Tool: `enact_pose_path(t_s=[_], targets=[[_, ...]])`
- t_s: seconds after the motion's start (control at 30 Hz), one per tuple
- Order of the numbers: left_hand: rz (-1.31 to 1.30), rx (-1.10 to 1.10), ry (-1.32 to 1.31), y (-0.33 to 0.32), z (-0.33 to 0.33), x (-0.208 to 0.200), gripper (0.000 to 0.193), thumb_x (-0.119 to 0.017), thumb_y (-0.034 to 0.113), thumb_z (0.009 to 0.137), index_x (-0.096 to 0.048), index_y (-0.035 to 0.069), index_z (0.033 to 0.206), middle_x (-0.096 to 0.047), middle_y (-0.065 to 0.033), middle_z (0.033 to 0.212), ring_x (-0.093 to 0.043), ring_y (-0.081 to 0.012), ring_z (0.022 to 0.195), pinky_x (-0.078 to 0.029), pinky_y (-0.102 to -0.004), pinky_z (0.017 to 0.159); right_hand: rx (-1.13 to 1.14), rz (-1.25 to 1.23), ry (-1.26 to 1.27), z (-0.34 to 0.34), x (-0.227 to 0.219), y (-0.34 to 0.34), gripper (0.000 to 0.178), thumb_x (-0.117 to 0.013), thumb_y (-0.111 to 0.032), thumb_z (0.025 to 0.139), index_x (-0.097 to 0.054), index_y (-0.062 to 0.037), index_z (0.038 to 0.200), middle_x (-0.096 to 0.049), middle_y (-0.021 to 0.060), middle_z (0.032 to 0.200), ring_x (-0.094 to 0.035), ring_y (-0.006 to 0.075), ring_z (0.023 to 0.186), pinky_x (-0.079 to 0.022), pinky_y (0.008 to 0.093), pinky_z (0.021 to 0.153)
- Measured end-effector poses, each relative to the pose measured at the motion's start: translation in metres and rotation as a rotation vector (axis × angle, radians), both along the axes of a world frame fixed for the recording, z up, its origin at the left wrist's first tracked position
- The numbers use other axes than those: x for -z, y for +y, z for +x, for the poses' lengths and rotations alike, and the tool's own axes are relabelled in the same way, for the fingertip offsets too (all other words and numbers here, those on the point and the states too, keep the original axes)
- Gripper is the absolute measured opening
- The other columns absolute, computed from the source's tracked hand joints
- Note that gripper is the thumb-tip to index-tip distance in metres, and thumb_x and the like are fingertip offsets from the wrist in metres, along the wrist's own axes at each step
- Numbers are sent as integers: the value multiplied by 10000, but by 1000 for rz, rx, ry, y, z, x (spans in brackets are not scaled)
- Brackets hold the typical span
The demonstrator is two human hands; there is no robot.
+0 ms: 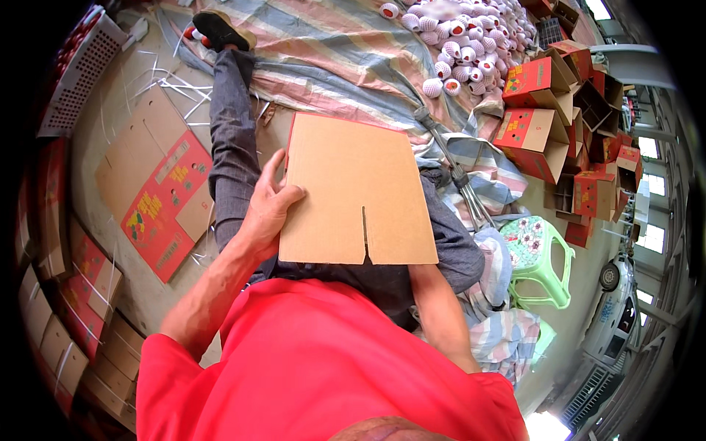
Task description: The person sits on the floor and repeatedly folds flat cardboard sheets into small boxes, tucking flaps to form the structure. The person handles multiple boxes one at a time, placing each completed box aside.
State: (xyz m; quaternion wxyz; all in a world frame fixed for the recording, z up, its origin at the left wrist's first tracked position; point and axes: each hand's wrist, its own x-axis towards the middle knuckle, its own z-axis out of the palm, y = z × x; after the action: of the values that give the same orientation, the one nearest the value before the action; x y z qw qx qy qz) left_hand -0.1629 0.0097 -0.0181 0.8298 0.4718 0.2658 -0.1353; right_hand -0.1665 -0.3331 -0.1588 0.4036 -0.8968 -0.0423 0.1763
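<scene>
A flat piece of brown cardboard [346, 176] lies over my lap, a narrow slit running up from its near edge. Thin red lines show along its left and far edges. My left hand [269, 203] grips its left edge, thumb on the top face and the other fingers round the edge. My right forearm [443, 316] passes under the near right corner. The cardboard covers my right hand, so its fingers and anything in them are hidden.
A flattened red-and-brown carton [168, 198] lies left on the floor among white straps [193, 92]. Net-wrapped fruit [471, 48] is heaped on a striped sheet [331, 59] ahead. Open cartons [531, 140] are piled right, near a green stool [548, 257]. A perforated crate [82, 73] stands far left.
</scene>
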Motion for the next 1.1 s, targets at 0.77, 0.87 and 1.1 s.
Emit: enact_pose_path(t_s=[0.77,0.87,1.1], targets=[[181,442,-544,8,144,52,567,-794,224,951,-564,-21,1408,-702,-112,1256,-673,-181,1127,-563,-366,986,-186,-261,-354,56,35,10,449,-704,-193,1014,-601,-47,1425,-611,164,1437,-565,334,1345,-412,461,1155],[404,398,-630,5,158,65,580,-801,251,946,-566,-15,1405,-710,-106,1240,-673,-175,1115,-558,-357,989,107,183,-65,63,0,37,474,-745,-306,1011,-630,-26,1377,-666,127,1350,-614,269,1259,-464,418,1086],[551,322,-734,3,180,84,540,-773,169,977,-551,-6,1437,-721,-108,1225,-663,-172,1139,-543,-353,1018,291,386,-10,73,-4,46,518,-794,-277,966,-626,19,1357,-693,110,1314,-630,182,1198,-495,354,1026]])
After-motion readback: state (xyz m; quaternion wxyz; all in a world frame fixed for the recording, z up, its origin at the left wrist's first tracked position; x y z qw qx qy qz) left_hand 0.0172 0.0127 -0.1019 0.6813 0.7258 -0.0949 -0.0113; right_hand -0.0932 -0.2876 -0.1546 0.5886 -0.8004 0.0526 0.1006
